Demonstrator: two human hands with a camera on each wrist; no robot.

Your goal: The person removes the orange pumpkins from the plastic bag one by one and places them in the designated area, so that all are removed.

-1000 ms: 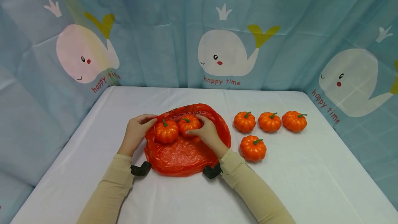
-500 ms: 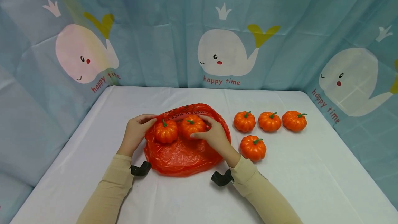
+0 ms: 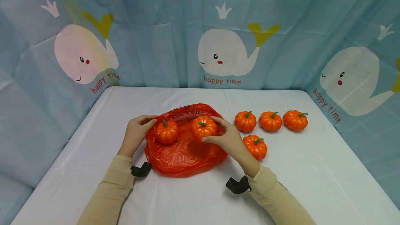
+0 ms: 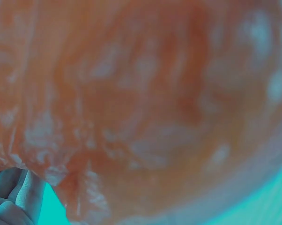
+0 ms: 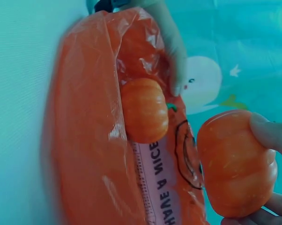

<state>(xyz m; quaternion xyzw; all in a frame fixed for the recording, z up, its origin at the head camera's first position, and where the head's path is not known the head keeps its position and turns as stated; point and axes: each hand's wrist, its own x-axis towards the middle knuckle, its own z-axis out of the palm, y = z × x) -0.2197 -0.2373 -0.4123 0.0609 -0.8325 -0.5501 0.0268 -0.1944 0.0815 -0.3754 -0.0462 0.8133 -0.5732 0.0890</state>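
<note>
A red plastic bag with printed lettering lies spread on the table, its mouth open. My left hand pinches the bag's left rim. My right hand grips a small orange toy pumpkin with a green stem, raised above the bag's right half. In the right wrist view this held pumpkin sits between thumb and fingers, apart from the bag. Another pumpkin rests inside the bag near my left hand. The bag's film fills most of the left wrist view, blurred, with curled fingers at lower left.
Three pumpkins stand in a row at the right: a near one, a middle one and a far one. Another pumpkin sits below them, partly behind my right wrist. A whale-print curtain surrounds the white table.
My right hand has lifted its pumpkin up and to the right, away from the pumpkin that stays in the bag. The left hand has kept its place on the rim.
</note>
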